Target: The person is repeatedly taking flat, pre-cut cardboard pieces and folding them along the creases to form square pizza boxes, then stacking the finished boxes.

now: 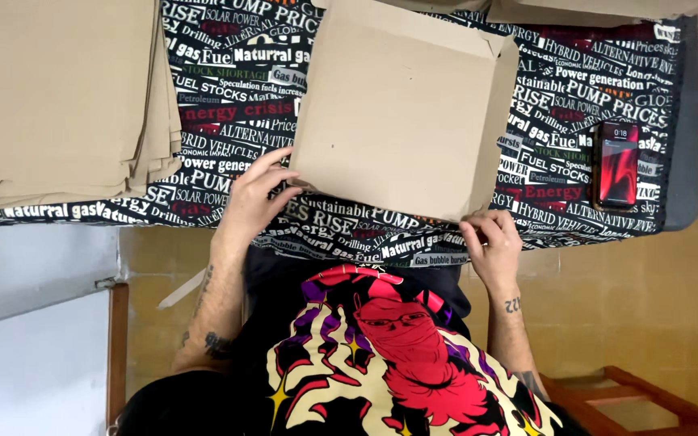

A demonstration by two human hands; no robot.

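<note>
both hands, left hand (256, 198) and right hand (490, 236), seemingly pinch the cardboard box (401, 109) edges.

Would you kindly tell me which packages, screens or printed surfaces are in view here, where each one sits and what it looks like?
Cardboard box: middle of the table, plain brown, partly folded; left hand and right hand on its near corners.
Stack of flat cardboard sheets: left on the table, plain brown.
Phone: right on the table, dark rectangle, lit red screen.
Tablecloth: black, covered in white, red and green print.
</note>
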